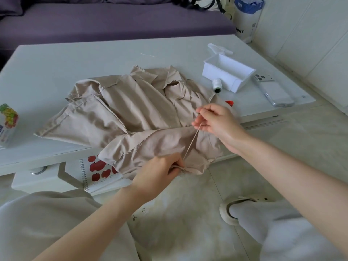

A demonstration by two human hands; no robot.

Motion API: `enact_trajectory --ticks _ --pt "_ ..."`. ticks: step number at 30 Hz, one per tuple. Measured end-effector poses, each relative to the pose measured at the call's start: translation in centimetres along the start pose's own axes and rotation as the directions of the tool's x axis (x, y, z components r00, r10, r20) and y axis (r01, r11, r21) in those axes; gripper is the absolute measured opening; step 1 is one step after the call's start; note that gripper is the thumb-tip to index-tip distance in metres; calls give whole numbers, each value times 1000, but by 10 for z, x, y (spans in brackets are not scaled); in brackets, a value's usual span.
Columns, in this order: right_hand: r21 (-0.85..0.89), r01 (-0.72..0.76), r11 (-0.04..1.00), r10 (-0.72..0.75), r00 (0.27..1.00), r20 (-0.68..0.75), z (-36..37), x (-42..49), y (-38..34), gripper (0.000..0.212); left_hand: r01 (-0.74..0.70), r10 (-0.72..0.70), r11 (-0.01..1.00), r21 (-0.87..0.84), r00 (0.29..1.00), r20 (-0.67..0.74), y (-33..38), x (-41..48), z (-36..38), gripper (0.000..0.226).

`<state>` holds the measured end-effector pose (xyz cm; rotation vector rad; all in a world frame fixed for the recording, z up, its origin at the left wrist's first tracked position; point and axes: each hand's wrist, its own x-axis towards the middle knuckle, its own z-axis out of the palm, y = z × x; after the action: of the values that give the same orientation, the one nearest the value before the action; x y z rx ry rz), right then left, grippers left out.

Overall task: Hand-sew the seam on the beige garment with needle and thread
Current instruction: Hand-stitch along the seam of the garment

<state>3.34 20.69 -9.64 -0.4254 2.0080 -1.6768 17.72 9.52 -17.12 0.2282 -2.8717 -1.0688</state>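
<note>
right, beige garment (131,102) lies crumpled across the white desk (56,63), its near part hanging off the front edge toward the person. left hand (160,174) is curled tight, pinching a bunched bit of the hanging edge where the stitch comes out. right hand (216,119) sits higher, over the desk edge, fingertips pinched on the thread (191,142), which runs taut in a straight line between the two hands. needle is too small to make out, maybe inside the right pinch, cannot tell. handling guess: cloth looks thin, light, floppy, creases easily, raw edges fraying. it won't hold shape, so it wants pinching right beside the stitch point, as the left hand does, or the pull will likely pucker the seam. thread is fine and could snap or knot if yanked, so an even pull seems best. nearby: white thread spool (217,84) just beside an open white box (228,72), phone (273,91) near that, apple notebook (98,170) on a ledge under the desk top.
</note>
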Motion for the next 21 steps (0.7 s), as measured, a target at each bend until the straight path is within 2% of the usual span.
enact_trajectory --ticks 3,5,8,11,13,16,21 --pt "11 -27 1000 27 999 -20 -13 -5 6 24 2 -4 999 45 999 42 0 -1 2 8" --pt "1 -78 997 78 997 15 -20 -10 14 24 14 -18 998 64 998 53 -2 -1 3 6" --pt "-188 -84 979 92 995 33 -31 -22 34 26 23 -27 998 64 998 56 -5 0 2 12" --pt "-464 -11 886 46 997 64 -45 -36 54 21 21 -22 999 38 999 31 -8 0 3 8" --pt "-574 36 818 16 996 85 -53 -47 64 21 20 -20 999 38 1000 16 -10 1 3 8" --pt "-666 85 741 11 990 138 -56 -65 79 28 29 -30 998 56 1000 8 -11 3 3 11" --pt "-771 152 618 93 960 264 -50 -86 100 35 40 -41 997 64 999 10 -13 5 1 14"
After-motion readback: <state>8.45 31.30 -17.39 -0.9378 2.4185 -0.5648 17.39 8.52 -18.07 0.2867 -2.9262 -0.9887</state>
